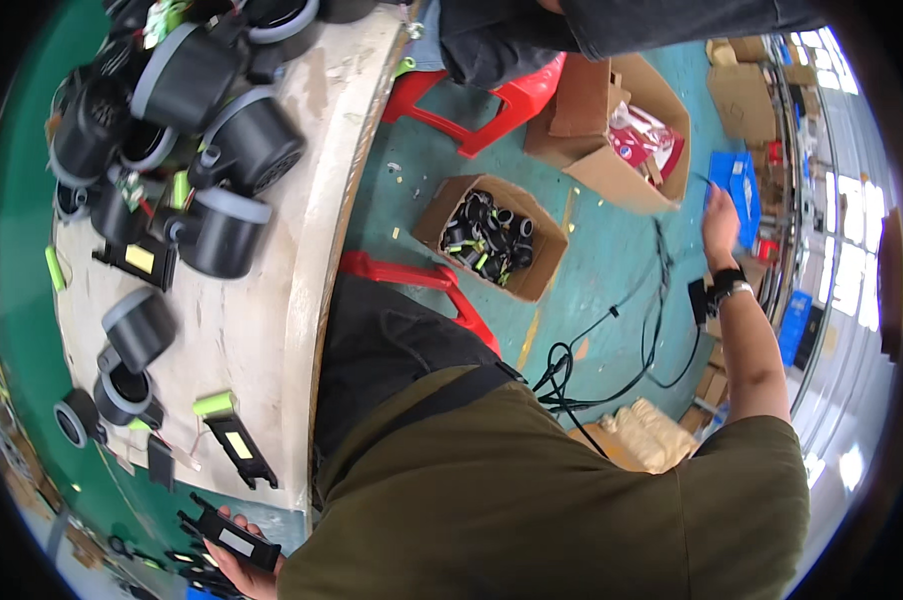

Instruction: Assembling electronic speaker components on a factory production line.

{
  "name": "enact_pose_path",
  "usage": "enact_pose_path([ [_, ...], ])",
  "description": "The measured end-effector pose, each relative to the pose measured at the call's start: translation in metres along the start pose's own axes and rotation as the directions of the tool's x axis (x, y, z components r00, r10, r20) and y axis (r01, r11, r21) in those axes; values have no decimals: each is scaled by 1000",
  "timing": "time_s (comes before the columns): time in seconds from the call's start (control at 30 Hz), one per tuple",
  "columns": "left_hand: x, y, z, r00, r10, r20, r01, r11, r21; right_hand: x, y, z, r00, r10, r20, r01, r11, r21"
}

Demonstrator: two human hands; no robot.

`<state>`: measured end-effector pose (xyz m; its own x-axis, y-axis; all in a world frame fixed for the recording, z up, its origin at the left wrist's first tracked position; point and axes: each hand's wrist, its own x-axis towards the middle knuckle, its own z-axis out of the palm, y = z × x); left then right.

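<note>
My left hand (234,562) is at the lower edge, shut on a flat black plate with a pale label (240,540). It hovers off the near end of the pale workbench (272,320). My right hand (718,222) is stretched far out to the right over the green floor, with a dark band on its wrist. It is near a blue crate (740,185), and a thin black wire (705,181) shows at its fingertips. Whether it grips the wire is unclear. A similar black plate (242,450) with a green piece lies on the bench.
Several black cylindrical housings with grey rims (227,230) crowd the bench. On the floor stand a cardboard box of small black parts (492,240), a larger box with red packets (627,135), red stools (427,280) and loose black cables (612,350). Another person in dark clothes (532,35) sits opposite.
</note>
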<state>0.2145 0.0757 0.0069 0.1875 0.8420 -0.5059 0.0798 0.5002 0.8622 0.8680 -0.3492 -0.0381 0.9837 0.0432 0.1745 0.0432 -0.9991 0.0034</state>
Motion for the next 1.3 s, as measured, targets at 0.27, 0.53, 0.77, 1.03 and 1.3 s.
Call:
enact_pose_path([
  [0.27, -100, -59, -75, 924, -342, -172, 291, 918, -268, -61, -309, -12, 789, -614, -33, 444, 532, 721],
  [0.53, -107, -18, -35, 909, 211, -360, -226, 974, 0, -135, -354, -76, -282, -934, 221, 912, -189, 365],
  [0.77, -90, -9, -23, 938, 294, -183, -309, 949, -59, -205, -406, -229, -600, -795, 88, 705, -474, 528],
  [1.03, -129, 85, -171, 853, 471, -225, -434, 879, 196, -154, -361, -169, -221, -799, 559, 751, 227, 620],
  [1.3, -66, 117, -166, 845, 529, -84, -515, 845, 145, -183, -432, -214, -381, -902, 203, 865, -270, 422],
])
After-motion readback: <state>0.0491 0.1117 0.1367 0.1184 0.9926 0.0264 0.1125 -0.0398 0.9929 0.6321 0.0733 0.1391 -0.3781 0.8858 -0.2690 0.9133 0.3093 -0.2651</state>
